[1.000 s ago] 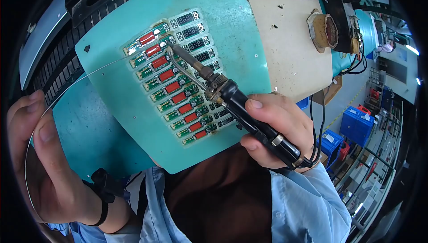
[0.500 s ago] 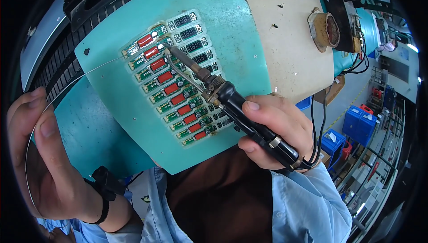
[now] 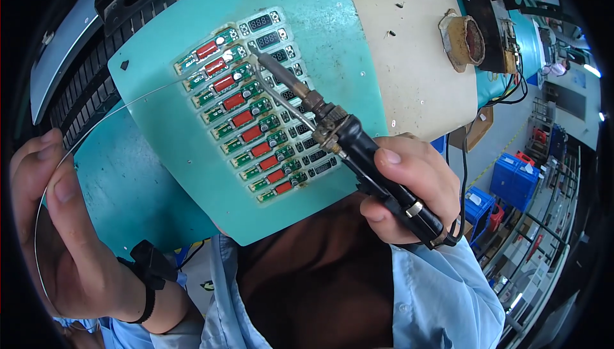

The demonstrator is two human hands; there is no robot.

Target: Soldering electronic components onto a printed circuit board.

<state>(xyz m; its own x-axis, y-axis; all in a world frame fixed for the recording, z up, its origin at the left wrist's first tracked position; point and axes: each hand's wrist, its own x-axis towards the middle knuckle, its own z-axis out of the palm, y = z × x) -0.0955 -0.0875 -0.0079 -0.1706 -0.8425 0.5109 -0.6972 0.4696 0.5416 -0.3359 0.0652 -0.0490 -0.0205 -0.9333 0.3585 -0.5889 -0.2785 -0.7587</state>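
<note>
The turquoise panel [image 3: 169,128] fills most of the space in front of me, its right edge lying along the beige sheet [image 3: 409,87], its left edge slanting over the darker teal surface [image 3: 134,186], and its lower corner coming near my body. A broad plain strip of turquoise between the left edge and the work leaves me room to move, and there is a narrower margin below the lowest row. My left hand [image 3: 70,234] stands outside that left edge, well apart from the work, and my right hand [image 3: 416,182] is just beyond the lower right edge. My right fingers [image 3: 391,158] are wrapped around the black handle of the soldering iron [image 3: 336,128], which slants up and left across the panel. Ten circuit boards [image 3: 234,101] with red components sit in a slanting column near the panel's middle, and beside their right ends runs a column of black display modules [image 3: 267,40]. My left fingers [image 3: 66,189] are narrowed on the thin solder wire [image 3: 134,101], which bows up past the edge to the left ends of the upper boards; I cannot tell whether it touches one. Smallest is the iron's tip [image 3: 252,46], beside the second display from the top, contact unclear
</note>
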